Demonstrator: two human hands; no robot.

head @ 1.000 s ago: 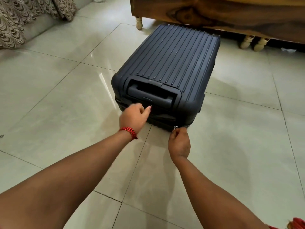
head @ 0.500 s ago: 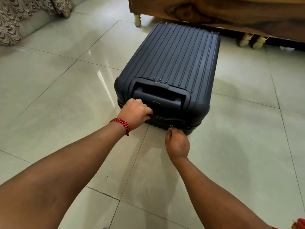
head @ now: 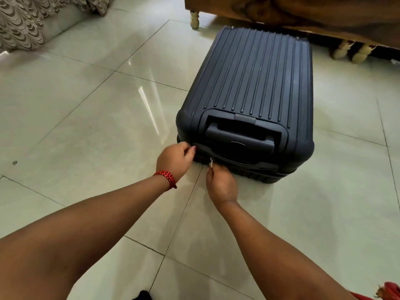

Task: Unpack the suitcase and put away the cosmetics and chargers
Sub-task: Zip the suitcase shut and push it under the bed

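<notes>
1. Here, the right hand (head: 221, 182) pinches the zip pull (head: 211, 163) between thumb and fingertips, at the near end of the suitcase (head: 255, 83), low on its seam.
2. The left hand (head: 175, 159) has its fingers curled and sits against the suitcase's near left corner, just left of the pull (whether it grips anything there cannot be told).
3. A red bracelet (head: 166, 176) circles the left wrist.
4. The suitcase lies flat on the tiled floor (head: 86, 115), ribbed shell up and closed, its handle (head: 238, 135) folded into the recess just above both hands.
5. Beyond the suitcase's far end stands a wood frame (head: 303, 14) on pale turned legs.
6. Far left of the suitcase hangs patterned fabric (head: 21, 22).
7. Well to the near right of the suitcase, at the picture's corner, a red thing (head: 389, 291) shows, too cut off to name.
</notes>
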